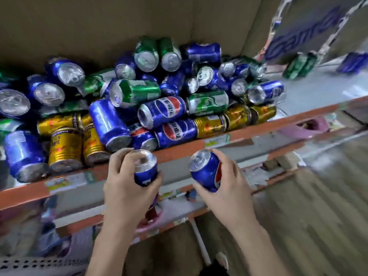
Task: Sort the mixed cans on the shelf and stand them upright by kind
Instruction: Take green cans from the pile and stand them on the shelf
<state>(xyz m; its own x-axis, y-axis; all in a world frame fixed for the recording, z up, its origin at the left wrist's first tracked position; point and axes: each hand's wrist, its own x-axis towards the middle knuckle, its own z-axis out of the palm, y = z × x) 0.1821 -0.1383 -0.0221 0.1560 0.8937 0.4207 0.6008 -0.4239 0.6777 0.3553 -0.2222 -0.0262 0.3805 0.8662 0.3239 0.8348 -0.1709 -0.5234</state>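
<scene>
A heap of mixed cans [151, 92] lies on the shelf [258, 131], blue, green and gold ones lying on their sides or tilted. Gold cans [64, 148] stand at the front left beside a blue can [23, 154]. In front of the shelf edge, my left hand [127, 188] grips a blue can [145, 168] held roughly upright. My right hand [225, 182] grips another blue can [206, 170], tilted with its top toward the left.
At the far right of the shelf stand a green can [299, 65] and a blue can [351, 62] apart from the heap, with bare shelf around them. A cardboard wall [99, 22] backs the shelf. Lower shelves [179, 214] hold other goods.
</scene>
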